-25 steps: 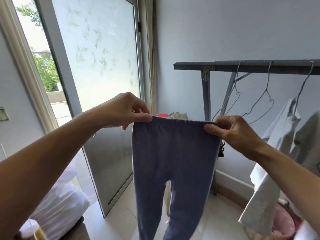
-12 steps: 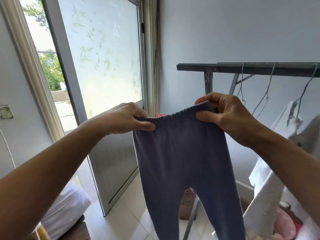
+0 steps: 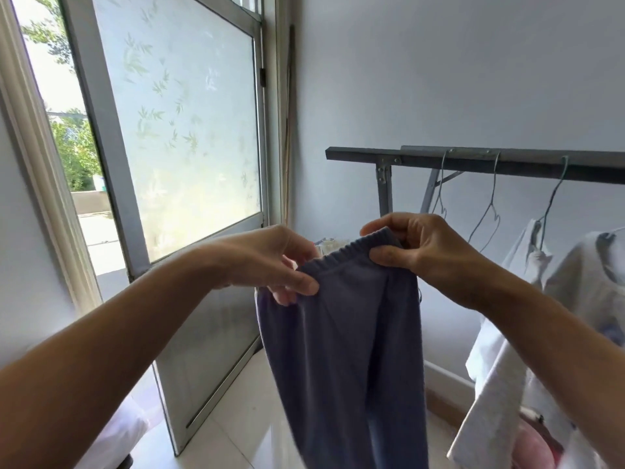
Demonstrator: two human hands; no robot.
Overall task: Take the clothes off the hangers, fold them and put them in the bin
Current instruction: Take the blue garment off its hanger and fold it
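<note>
We are closing left hand (image 3: 270,262) toward right hand (image 3: 417,250), both pinching blue-grey knit trousers (image 3: 348,333) near the grey metal rack (image 3: 473,160), seemingly folding.

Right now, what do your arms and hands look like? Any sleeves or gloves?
No gloves on the left hand or right hand. The left forearm and right forearm are bare to the picture's edge: no sleeves, watch or rings show.

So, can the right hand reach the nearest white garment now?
Probably not yet: the right hand pinches the waistband of the blue trousers, so it is busy. The way looks free, though; the nearest white garment hangs just to its right.
</note>
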